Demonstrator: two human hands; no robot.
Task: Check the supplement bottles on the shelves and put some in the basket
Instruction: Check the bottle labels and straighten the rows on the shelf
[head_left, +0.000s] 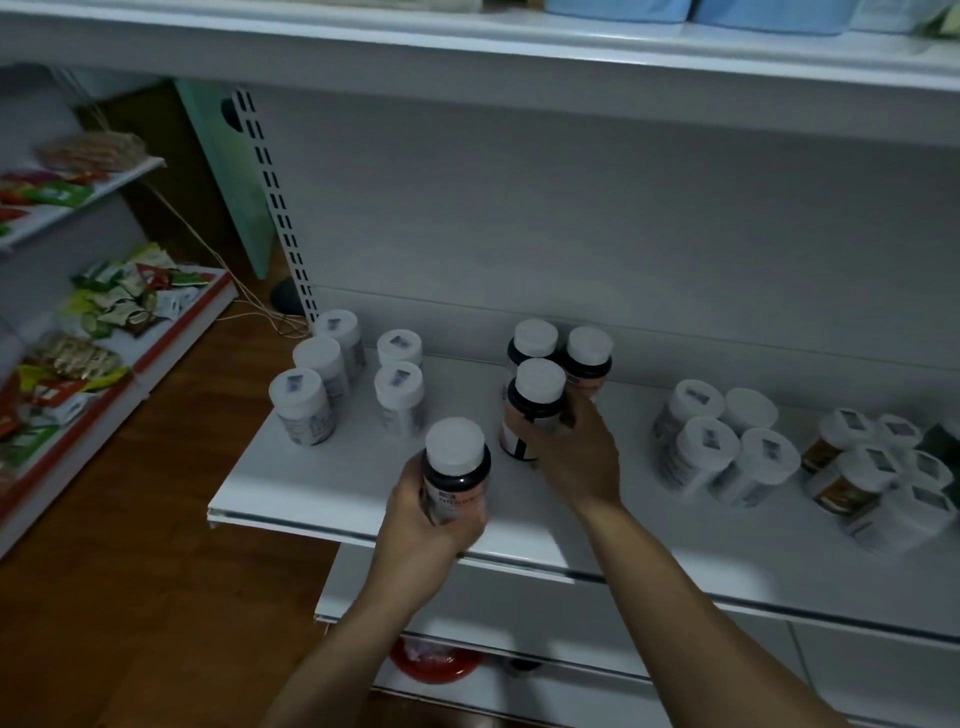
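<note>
My left hand (415, 525) grips a dark supplement bottle (457, 467) with a white cap, held just above the front edge of the white shelf (322, 483). My right hand (571, 457) is curled round a second dark bottle (532, 405) that stands on the shelf. Two more dark bottles (561, 348) stand right behind it. Several white bottles (332, 379) stand at the shelf's left end. More white bottles (722, 447) and brown-labelled ones (852, 467) crowd the right side. A red basket (436, 660) shows low down, under the shelf, partly hidden by my left forearm.
An upper shelf (467, 47) overhangs the bottles. A slotted upright (275, 208) marks the shelf's left end. To the left, other shelves (171, 322) hold snack packets. A wooden floor (130, 545) lies below, with a thin cable near the wall.
</note>
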